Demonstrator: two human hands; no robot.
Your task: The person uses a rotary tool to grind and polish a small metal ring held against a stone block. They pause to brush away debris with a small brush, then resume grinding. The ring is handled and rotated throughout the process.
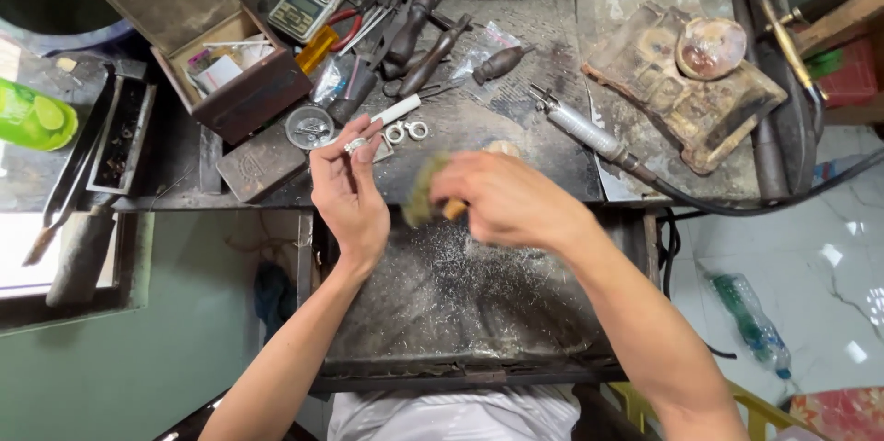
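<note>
- Over a dark metal tray (pixel 460 312) dusted with bright filings, the left hand (pixel 350 188) stands upright with palm turned right, fingertips pinched on a small silver ring (pixel 355 144), which it lifts clear of the bench (pixel 516 82), seemingly so the other hand can reach it.
- Just right of it, the right hand (pixel 502 202) is blurred by motion; its fingers are curled round a wooden-handled brush (pixel 425 192) with yellowish-green bristles, held near the ring but not clearly touching it.
- The tray sits under both hands at the near edge of the bench, likely placed to catch whatever falls; its surface looks gritty and speckled.
- Beyond the left hand, two more pale metal rings (pixel 406 132) lie flat on the bench beside a short white tube (pixel 398 110), close enough to be picked up easily.
- A round clear dish (pixel 308 126) holding small bits sits left of the rings, next to a flat dark block (pixel 261 165).
- Farther back, several dark wooden-handled tools (pixel 425 45) lie bunched together, and an open rusty box (pixel 226 59) holds papers.
- To the right, a metal handpiece (pixel 582 131) on a black hose rests diagonally, with a scorched, crusted slab (pixel 681 82) and a domed shiny lump (pixel 711 47) beyond.
</note>
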